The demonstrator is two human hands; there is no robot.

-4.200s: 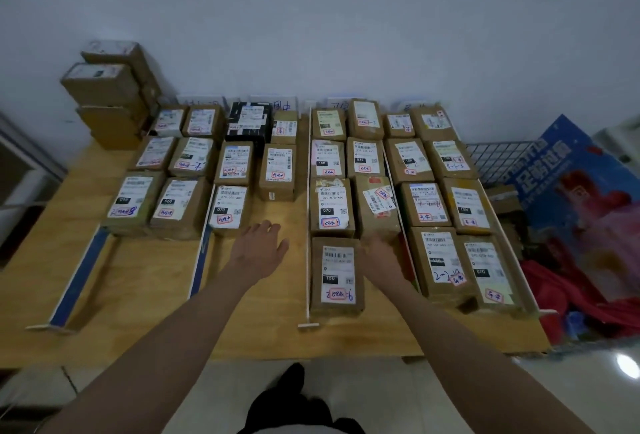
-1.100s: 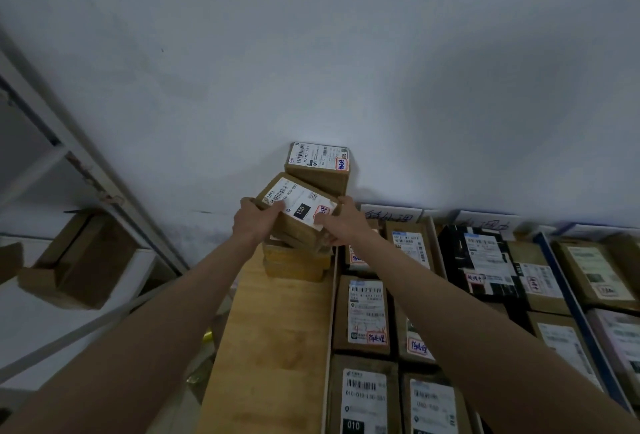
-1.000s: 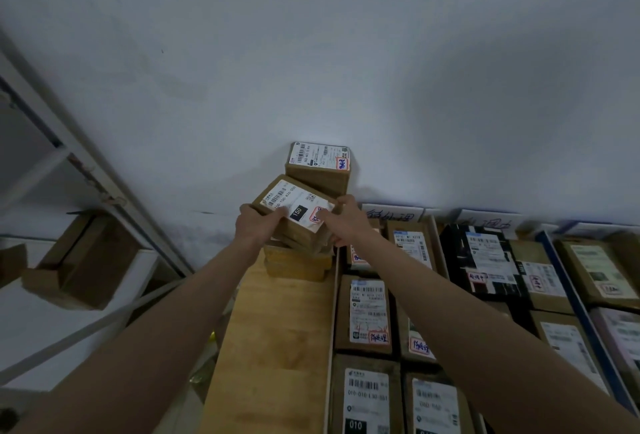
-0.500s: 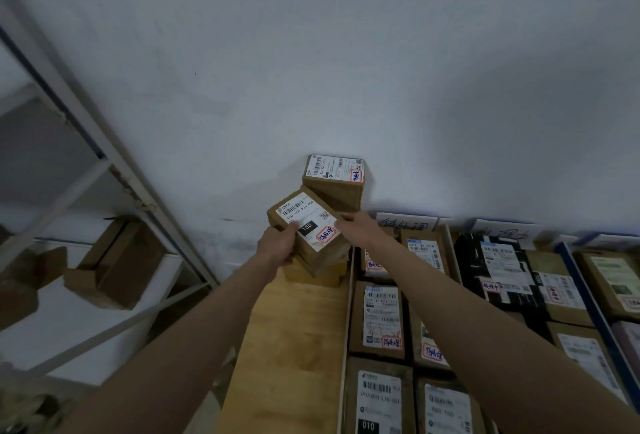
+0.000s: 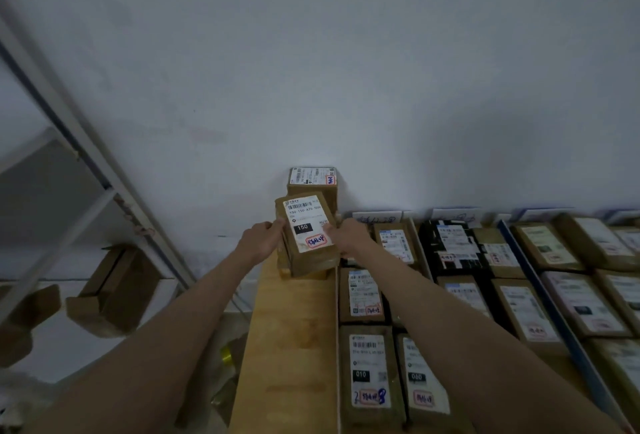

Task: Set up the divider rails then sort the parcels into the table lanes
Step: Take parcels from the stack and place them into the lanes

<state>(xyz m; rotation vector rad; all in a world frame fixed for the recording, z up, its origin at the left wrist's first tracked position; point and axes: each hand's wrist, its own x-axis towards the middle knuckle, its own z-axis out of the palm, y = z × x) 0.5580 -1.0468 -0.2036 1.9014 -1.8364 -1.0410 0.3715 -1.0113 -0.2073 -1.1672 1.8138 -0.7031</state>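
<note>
While both hands hold a box up at the far end of the table, the big white wall [image 5: 346, 70] fills the top of the view. Next biggest is the wood table [image 5: 287, 347], which has a bare strip down its left side. To the left stands a metal shelf [image 5: 69, 142] with brown boxes lying on it. On the right part of the table, rows of parcels [image 5: 362, 291] lie flat with their white labels up. A thin white rail [image 5: 337, 329] runs beside the bare strip, and the parcels sit just to its right. Further right, a blue rail [image 5: 550, 298] runs between two more rows. At the far left corner of the table, a stack [image 5: 313, 187] of boxes stands against the wall. Just in front of it is the held box [image 5: 306, 234], tilted a little, with a label that says 150 and a red mark below. I cannot tell if it sits on the boxes under it or is just above them. The left hand [image 5: 259, 241] grips its left edge, with the fingers curled on the side. The right hand [image 5: 346, 236] grips its right edge, with the thumb on the label and the other fingers hidden behind.
</note>
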